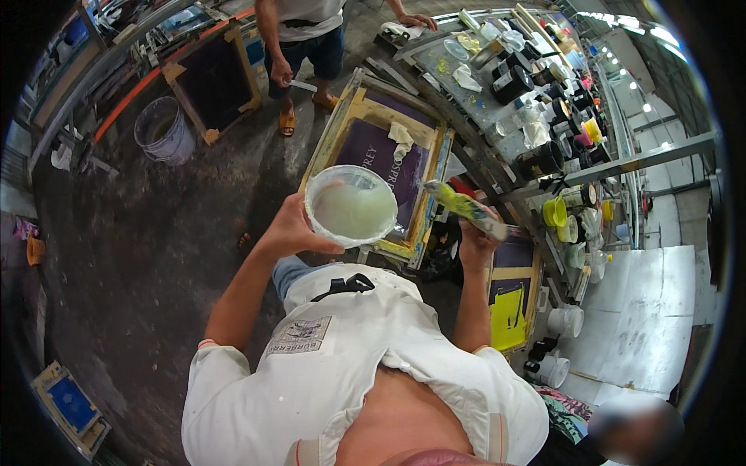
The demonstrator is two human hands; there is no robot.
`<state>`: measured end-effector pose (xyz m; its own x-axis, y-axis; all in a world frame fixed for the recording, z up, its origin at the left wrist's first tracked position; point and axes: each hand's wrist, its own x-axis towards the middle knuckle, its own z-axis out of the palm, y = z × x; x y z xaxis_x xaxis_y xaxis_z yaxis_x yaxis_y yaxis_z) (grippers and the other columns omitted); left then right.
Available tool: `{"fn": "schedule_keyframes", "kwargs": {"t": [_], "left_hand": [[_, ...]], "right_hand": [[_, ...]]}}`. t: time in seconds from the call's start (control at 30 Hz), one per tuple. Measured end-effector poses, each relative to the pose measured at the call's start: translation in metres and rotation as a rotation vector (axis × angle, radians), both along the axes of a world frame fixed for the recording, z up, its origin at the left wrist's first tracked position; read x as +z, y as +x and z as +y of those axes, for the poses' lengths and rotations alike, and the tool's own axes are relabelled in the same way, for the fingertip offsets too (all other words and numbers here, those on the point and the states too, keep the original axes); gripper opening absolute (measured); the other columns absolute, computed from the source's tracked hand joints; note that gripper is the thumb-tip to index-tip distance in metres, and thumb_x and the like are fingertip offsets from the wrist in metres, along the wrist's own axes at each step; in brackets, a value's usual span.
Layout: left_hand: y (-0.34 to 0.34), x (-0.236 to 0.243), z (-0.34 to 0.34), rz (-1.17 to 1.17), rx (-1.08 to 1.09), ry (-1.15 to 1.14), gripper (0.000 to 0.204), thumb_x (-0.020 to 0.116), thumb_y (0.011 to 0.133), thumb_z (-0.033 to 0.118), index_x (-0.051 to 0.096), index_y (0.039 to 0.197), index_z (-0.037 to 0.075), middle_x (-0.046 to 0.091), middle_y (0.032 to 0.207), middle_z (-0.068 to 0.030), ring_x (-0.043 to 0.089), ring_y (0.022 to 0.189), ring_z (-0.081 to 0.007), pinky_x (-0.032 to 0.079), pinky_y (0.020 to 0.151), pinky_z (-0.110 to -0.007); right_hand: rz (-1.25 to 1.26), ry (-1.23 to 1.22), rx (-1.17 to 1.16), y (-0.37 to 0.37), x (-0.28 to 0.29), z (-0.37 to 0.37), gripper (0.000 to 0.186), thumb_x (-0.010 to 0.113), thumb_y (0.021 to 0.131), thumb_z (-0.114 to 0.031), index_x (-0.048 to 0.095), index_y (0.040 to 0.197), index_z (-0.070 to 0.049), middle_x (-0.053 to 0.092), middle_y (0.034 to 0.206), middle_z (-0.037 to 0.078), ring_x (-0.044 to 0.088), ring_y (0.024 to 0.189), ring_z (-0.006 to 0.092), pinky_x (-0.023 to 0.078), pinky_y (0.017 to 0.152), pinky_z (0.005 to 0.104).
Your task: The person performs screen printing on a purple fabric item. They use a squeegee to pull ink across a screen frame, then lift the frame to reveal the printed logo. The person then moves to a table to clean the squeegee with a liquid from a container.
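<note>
My left hand (289,229) grips a round translucent plastic tub (357,239) by its left side, with the thumb below the rim. Inside is a pale, cloudy greenish liquid. In my right hand (475,247) is a flat brush (464,203) smeared with yellow-green, held slantwise to the right of the tub and apart from it. Beyond the tub lies a framed printing screen (361,136) with dark purple mesh and pale lettering; the tub hides its near left part. A crumpled beige cloth (401,140) rests on that screen.
A person (311,46) stands past the screen, holding a thin flat strip. At right, a long bench (458,81) carries several ink pots. A yellow-patched screen (509,314) leans near my right arm. On the left floor stand a bucket (165,132) and a dark screen (214,81).
</note>
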<state>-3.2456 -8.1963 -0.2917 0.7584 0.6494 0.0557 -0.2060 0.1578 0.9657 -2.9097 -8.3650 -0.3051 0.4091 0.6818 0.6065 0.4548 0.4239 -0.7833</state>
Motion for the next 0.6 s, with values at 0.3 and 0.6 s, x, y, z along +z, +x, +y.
{"fn": "schedule_keyframes", "kwargs": {"t": [0.3,0.6], "left_hand": [[0.055,-0.030,-0.014,-0.009,-0.010,-0.261,0.104,0.097,0.056,0.013,0.044,0.143,-0.004,0.061,0.131,-0.0132,0.059,0.120,-0.0202,0.043,0.107,-0.034],[0.060,-0.017,-0.023,-0.120,-0.098,-0.418,0.101,0.095,0.055,0.010,0.047,0.142,0.000,0.060,0.130,-0.0119,0.059,0.120,-0.0211,0.044,0.109,-0.036]], "right_hand": [[0.408,0.116,0.099,-0.018,-0.007,0.003,0.039,0.071,0.091,-0.001,0.055,0.125,-0.008,0.062,0.125,0.012,0.060,0.115,0.0256,0.050,0.101,0.0433],[-0.155,0.158,0.122,-0.032,0.023,0.014,0.033,0.074,0.090,-0.012,0.057,0.115,-0.002,0.065,0.119,0.019,0.062,0.114,0.0331,0.046,0.104,0.0476]]}}
